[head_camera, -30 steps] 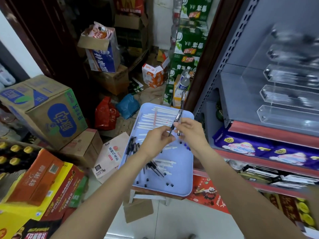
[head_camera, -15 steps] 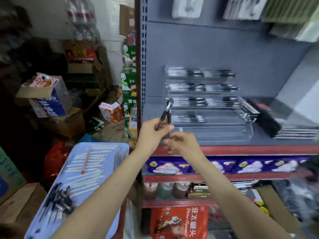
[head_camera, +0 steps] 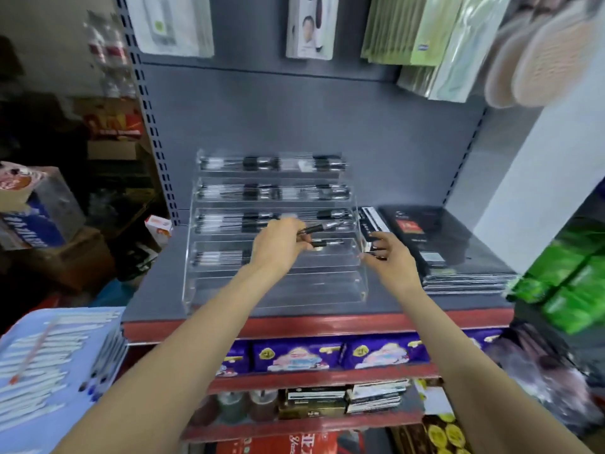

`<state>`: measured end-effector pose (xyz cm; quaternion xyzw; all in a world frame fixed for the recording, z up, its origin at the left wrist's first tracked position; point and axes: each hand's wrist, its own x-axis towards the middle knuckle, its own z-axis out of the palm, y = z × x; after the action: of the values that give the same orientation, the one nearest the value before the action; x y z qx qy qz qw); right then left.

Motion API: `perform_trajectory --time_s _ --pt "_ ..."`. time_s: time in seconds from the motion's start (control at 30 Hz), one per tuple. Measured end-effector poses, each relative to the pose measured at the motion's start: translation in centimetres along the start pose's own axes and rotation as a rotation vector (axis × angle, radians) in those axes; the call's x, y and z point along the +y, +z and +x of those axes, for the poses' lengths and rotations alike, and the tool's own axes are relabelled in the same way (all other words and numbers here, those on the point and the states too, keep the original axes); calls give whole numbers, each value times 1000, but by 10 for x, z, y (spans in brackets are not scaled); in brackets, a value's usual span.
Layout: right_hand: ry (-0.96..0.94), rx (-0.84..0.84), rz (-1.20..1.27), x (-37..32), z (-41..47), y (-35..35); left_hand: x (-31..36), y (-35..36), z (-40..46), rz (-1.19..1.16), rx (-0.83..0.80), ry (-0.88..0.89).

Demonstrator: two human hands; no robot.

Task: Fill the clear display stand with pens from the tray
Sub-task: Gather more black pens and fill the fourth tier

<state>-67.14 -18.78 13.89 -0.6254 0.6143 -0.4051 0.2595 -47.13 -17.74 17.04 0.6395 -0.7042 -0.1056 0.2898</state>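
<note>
A clear tiered display stand point(head_camera: 278, 290) sits on the grey shelf, its upper rows holding black pens. My left hand point(head_camera: 278, 244) pinches a black pen point(head_camera: 322, 227) and holds it level over the right half of the fourth row, where another pen point(head_camera: 327, 243) lies. My right hand point(head_camera: 389, 253) is at the stand's right wall, fingers loosely curled, holding nothing that I can see. The blue tray point(head_camera: 19, 326) with white refills and dark pens point(head_camera: 104, 358) is at the lower left.
Black packaged goods point(head_camera: 435, 237) lie stacked right of the stand. Green packs point(head_camera: 569, 290) hang at the far right. Hanging packets point(head_camera: 307, 24) are above the shelf. Cardboard boxes point(head_camera: 36, 211) crowd the floor to the left. The red shelf edge point(head_camera: 314, 324) runs in front.
The view swung from the tray up to the shelf. My left hand carried the pen up and forward to the stand's fourth row. My right hand let go of it and moved right.
</note>
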Motion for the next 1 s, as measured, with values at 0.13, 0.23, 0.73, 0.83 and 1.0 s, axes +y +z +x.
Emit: perform_trajectory --time_s 0.13,0.23,0.73,0.83,1.0 --pt "13 -134 45 9 19 3 7 16 16 118 -62 -19" --pt "13 -197 73 10 28 5 12 26 25 193 -95 -8" --pt "5 -266 180 20 36 5 -18 33 26 183 -188 128" --pt "14 -274 197 20 36 5 -14 32 29 128 -182 167" --pt "32 -271 208 20 35 5 -2 35 36 159 -220 137"
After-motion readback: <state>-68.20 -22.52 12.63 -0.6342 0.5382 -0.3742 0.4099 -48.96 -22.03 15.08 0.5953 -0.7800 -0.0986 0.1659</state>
